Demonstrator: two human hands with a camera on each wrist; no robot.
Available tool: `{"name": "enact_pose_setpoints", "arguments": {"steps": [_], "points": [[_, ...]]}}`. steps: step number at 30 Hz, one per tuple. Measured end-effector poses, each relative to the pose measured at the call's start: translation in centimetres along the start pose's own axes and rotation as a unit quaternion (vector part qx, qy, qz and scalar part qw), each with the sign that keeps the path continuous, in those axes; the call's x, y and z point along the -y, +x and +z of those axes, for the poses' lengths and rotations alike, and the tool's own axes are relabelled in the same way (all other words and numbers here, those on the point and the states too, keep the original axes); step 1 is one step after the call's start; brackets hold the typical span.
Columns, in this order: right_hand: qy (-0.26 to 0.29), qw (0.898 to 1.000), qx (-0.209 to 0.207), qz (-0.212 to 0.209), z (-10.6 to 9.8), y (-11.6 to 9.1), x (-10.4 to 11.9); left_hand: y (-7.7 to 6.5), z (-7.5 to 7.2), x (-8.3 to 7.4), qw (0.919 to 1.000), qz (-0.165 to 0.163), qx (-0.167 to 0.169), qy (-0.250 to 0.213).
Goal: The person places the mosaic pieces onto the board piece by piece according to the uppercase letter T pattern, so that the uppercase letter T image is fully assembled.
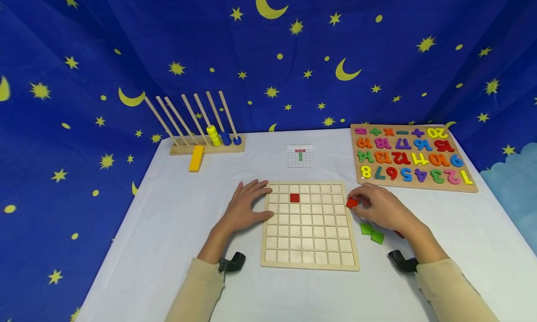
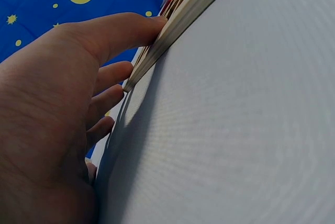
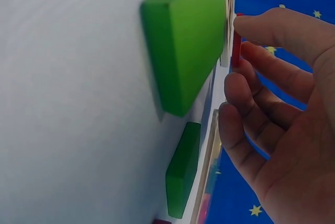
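In the head view a wooden grid board [image 1: 309, 269] lies on the table, with one red tile [image 1: 295, 198] in its second row. My left hand [image 1: 245, 208] rests at the board's left edge, thumb and fingertips touching the rim, fingers spread. In the left wrist view the thumb of that hand [image 2: 57, 93] lies on the board's edge. Just off the board's right side, my right hand [image 1: 379, 205] pinches another red tile [image 1: 352, 202] between thumb and index finger. Below that hand lie two green tiles [image 1: 377, 237]. Partly hidden by the right wrist is a further red tile [image 1: 400, 234].
Behind the board lies a small pattern card [image 1: 300, 156] with a red and green T. A peg abacus [image 1: 207, 149] stands at the back left, a yellow block [image 1: 196, 159] before it. To the back right is a number puzzle board [image 1: 415, 187]. A starry blue cloth [image 1: 209, 47] hangs behind.
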State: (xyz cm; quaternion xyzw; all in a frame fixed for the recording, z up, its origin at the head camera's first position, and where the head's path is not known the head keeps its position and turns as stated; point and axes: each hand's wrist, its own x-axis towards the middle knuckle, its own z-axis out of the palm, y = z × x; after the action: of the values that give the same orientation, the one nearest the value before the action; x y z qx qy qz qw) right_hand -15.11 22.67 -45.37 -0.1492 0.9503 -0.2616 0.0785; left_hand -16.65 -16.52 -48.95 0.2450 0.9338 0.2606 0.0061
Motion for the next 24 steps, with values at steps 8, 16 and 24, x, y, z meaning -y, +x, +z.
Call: {"name": "enact_pose_setpoints", "arguments": {"steps": [8,16,24], "points": [[-0.001,1.0,0.002,-0.004,-0.01,0.21,0.11,-0.01,0.0,-0.01,1.0,0.0,0.002,0.001],[-0.003,1.0,0.007,-0.005,-0.05,0.49,0.1,0.01,0.07,0.1,1.0,0.004,-0.002,-0.001],[-0.002,1.0,0.009,-0.013,-0.03,0.69,0.27,0.02,0.16,0.19,1.0,0.0,-0.002,0.001]]}}
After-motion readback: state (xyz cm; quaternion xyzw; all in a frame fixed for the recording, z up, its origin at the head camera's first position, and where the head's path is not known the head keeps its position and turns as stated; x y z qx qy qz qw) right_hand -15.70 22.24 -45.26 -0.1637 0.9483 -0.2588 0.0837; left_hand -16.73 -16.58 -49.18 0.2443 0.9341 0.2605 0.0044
